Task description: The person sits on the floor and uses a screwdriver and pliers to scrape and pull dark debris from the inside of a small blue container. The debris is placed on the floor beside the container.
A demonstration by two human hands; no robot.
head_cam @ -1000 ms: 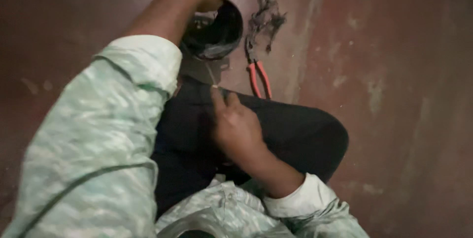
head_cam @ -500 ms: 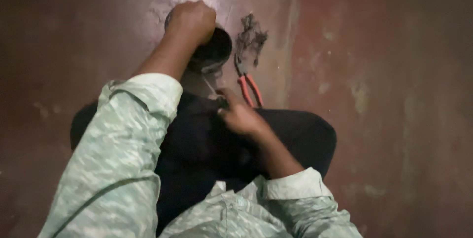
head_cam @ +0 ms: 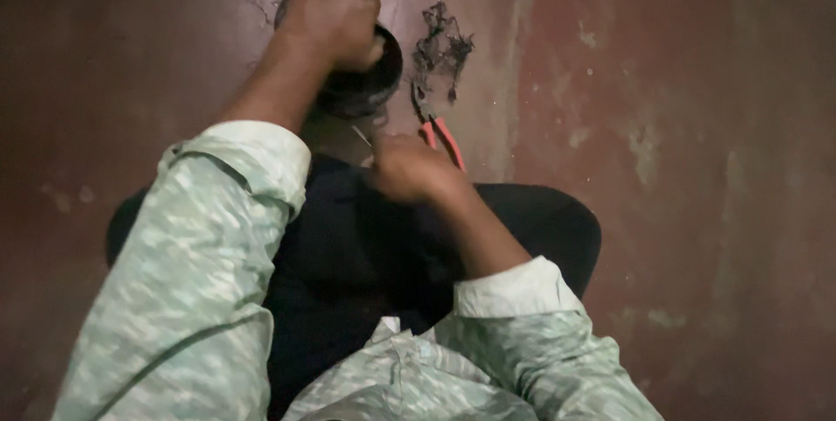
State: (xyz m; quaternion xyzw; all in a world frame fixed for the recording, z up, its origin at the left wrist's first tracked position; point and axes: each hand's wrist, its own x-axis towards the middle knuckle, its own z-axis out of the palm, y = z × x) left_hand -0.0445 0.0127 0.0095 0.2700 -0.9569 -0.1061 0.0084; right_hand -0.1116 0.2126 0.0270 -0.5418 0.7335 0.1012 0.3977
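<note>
Honestly, left hand [head_cam: 329, 20] clamps the black round part [head_cam: 361, 81]; right hand [head_cam: 409, 168] pinches a thin wire [head_cam: 360, 134], which could slip or jab, pliers [head_cam: 442, 138] lying close.

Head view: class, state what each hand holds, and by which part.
Left hand grips the round black object by its top rim. Right hand seems to pinch a thin wire; the grip is blurred.

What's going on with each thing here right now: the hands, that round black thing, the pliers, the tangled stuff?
Left hand: closed over the top of the round black object.
Right hand: closed, pinching a thin wire.
Round black object: on the floor, gripped from above.
Thin wire: stretched between object and right hand.
Red-handled pliers: lying on the floor, untouched.
Dark tangled scraps: loose heap on the floor.
</note>
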